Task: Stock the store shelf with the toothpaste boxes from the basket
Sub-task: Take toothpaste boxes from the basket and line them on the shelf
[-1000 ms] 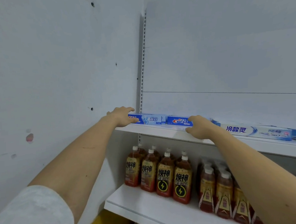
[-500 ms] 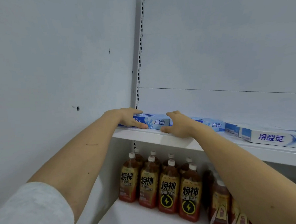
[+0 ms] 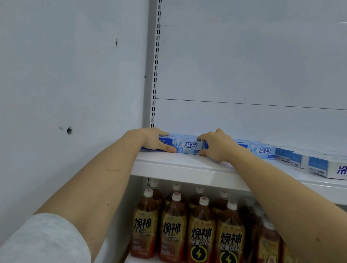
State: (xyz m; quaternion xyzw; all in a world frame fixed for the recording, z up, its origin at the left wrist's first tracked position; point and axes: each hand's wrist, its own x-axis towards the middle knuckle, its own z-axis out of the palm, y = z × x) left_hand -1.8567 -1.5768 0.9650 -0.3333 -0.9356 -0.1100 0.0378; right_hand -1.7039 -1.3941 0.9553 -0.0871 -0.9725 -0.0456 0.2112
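Both hands had closed in since the earlier frame onto one toothpaste box (image 3: 186, 146) at centre frame. At its left end the left hand (image 3: 151, 139) clasped it, thumb on the front face; the right hand (image 3: 217, 144) gripped the right end. The box lay lengthwise along the shelf (image 3: 183, 166), long axis left-right, against the upright (image 3: 155, 81), more boxes (image 3: 261, 151) trailing rightward.

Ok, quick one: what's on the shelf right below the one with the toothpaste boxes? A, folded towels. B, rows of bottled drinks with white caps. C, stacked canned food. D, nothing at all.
B: under the upper shelf, where both hands rest on a blue toothpaste box, stand rows of brown bottled drinks with white caps and yellow labels.
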